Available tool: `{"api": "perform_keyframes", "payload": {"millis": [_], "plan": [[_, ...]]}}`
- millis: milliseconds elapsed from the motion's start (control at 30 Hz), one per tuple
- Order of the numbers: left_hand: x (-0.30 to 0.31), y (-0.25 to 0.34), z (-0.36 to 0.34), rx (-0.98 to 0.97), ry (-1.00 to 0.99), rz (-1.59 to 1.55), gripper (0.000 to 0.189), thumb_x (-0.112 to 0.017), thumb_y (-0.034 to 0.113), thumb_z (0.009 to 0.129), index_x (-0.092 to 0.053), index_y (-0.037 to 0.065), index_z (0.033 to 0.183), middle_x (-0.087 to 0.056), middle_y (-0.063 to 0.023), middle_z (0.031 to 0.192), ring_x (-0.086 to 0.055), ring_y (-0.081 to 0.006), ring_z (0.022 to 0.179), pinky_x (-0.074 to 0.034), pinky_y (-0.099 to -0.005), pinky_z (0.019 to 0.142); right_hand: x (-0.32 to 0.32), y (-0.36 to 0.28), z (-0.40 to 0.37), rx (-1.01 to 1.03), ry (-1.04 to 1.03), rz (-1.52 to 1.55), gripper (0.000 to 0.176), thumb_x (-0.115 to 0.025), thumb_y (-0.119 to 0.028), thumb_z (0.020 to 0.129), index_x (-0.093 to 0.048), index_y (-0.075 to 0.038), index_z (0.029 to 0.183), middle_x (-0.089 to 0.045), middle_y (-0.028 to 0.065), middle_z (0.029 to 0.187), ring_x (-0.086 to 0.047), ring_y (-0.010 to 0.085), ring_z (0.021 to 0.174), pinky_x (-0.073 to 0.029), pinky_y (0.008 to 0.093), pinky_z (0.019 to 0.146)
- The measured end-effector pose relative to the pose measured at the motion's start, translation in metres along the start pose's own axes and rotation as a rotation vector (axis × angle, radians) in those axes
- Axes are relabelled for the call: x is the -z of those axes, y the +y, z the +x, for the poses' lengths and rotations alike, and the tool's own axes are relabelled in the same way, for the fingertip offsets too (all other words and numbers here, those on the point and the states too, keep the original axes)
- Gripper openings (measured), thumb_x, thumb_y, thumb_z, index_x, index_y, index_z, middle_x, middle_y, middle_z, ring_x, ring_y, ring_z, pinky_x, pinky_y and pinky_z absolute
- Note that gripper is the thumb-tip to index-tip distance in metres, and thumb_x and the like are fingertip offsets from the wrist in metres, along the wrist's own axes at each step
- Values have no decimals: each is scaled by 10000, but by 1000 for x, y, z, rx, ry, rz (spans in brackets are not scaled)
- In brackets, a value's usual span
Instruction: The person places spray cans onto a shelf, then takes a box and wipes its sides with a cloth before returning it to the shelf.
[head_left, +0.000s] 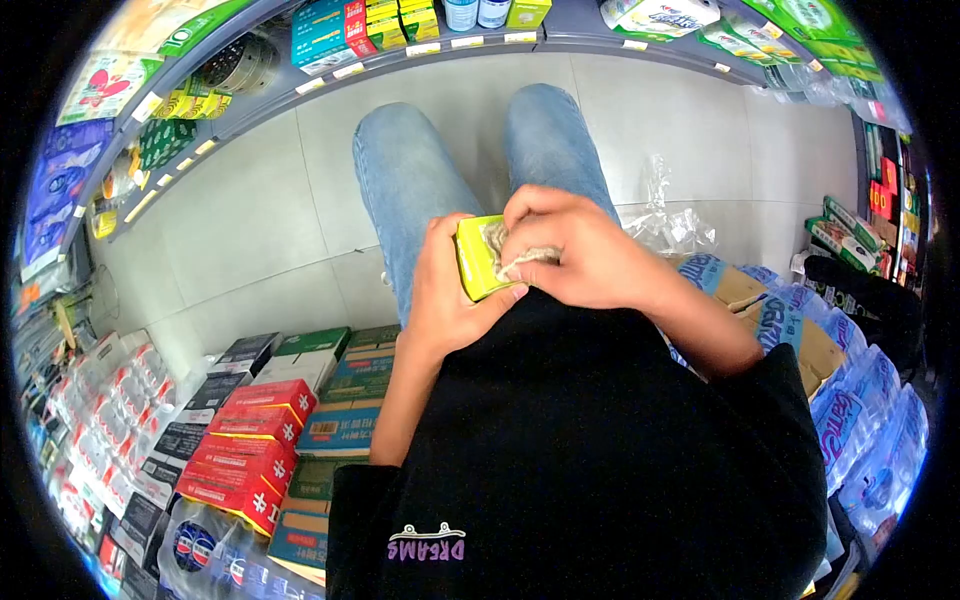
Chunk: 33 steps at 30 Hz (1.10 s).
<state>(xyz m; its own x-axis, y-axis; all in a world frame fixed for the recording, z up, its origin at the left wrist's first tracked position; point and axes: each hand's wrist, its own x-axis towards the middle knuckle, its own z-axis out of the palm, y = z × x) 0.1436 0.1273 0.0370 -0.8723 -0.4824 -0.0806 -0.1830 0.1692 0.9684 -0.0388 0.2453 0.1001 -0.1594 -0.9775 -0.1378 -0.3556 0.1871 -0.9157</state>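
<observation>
Above my lap, my left hand point(440, 290) is wrapped around a small yellow-green box point(474, 262), the thumb along its near edge and the fingers on its far side. My right hand point(572, 248) is closed on a crumpled beige-grey cloth point(540, 257) with the fingers bent. The cloth lies against the face of the box, and part of it is hidden under the fingers. Any print on the box is too small to read.
A shelf point(430, 47) with boxes and cups curves along the front. Clear plastic wrap point(672, 225) lies on the tiled floor at right. Red cartons point(240, 450) are stacked at left, and blue-printed bottle packs point(850, 410) stand at right.
</observation>
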Motion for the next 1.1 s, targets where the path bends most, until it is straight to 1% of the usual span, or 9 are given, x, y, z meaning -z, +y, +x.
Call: {"api": "perform_keyframes", "payload": {"millis": [233, 333, 433, 567, 600, 800, 900, 1000, 1100], "plan": [[-2, -5, -5, -39, -21, 51, 820, -926, 269, 699, -458, -4, 1314, -545, -188, 1130, -585, -371, 1018, -480, -455, 898, -1, 2, -4, 17, -9, -19, 65, -733, -88, 810, -709, -63, 865, -644, 118, 994, -657, 357, 972, -532, 440, 847], [-4, -7, -7, -49, -33, 47, 826, -926, 270, 695, -458, -4, 1318, -543, -188, 1137, -582, -374, 1024, -478, -456, 902, -3, 18, 1, 58, 123, -242, 90, -756, -100, 801, -720, -69, 877, -650, 112, 1002, -663, 345, 963, -536, 438, 827], [-4, -9, -5, -48, -46, 46, 828, -925, 266, 691, -460, -2, 1321, -542, -187, 1142, -581, -378, 1029, -478, -457, 906, -4, 7, -9, 33, -20, 26, 86, -751, -113, 810, -718, -67, 875, -652, 114, 1008, -660, 354, 965, -535, 448, 817], [-4, -3, -2, -28, -90, 77, 822, -922, 259, 689, -462, -2, 1319, -542, -188, 1148, -582, -384, 1040, -477, -460, 916, -1, 18, -8, 91, 101, -204, 128, -764, -4, 780, -719, -53, 889, -620, 91, 984, -649, 295, 938, -508, 386, 811], [-4, -2, -1, -20, -94, 65, 823, -921, 261, 690, -463, -2, 1321, -543, -189, 1154, -583, -384, 1044, -476, -459, 920, 0, 11, -11, 72, -2, 49, 124, -763, -6, 785, -716, -55, 889, -620, 90, 984, -651, 297, 939, -510, 390, 804], [-6, -9, 2, 9, -136, -44, 840, -921, 275, 699, -460, 0, 1344, -551, -195, 1196, -587, -386, 1075, -477, -448, 935, -6, 13, -1, 24, 50, 164, 126, -779, -29, 802, -716, -51, 908, -623, 89, 1006, -655, 266, 925, -512, 363, 799], [-6, -12, -1, 43, -145, -128, 850, -917, 280, 706, -451, -6, 1357, -556, -202, 1213, -590, -391, 1095, -477, -442, 950, -19, 23, 1, 47, 192, 88, 141, -794, -39, 796, -717, -51, 913, -624, 88, 1001, -663, 264, 892, -514, 352, 776], [-2, -11, 1, 82, -190, -81, 856, -915, 281, 708, -446, -10, 1362, -561, -207, 1214, -593, -397, 1112, -476, -439, 965, -16, 16, -7, 140, 58, 164, 137, -797, -46, 804, -714, -47, 913, -633, 93, 981, -665, 268, 857, -516, 352, 757], [-6, -11, 1, 56, -174, -65, 854, -916, 281, 702, -451, -6, 1358, -566, -209, 1203, -596, -403, 1110, -477, -442, 962, -9, 21, 1, 31, 91, 74, 140, -805, -54, 810, -705, -40, 908, -642, 96, 970, -666, 261, 867, -516, 351, 773]]}}
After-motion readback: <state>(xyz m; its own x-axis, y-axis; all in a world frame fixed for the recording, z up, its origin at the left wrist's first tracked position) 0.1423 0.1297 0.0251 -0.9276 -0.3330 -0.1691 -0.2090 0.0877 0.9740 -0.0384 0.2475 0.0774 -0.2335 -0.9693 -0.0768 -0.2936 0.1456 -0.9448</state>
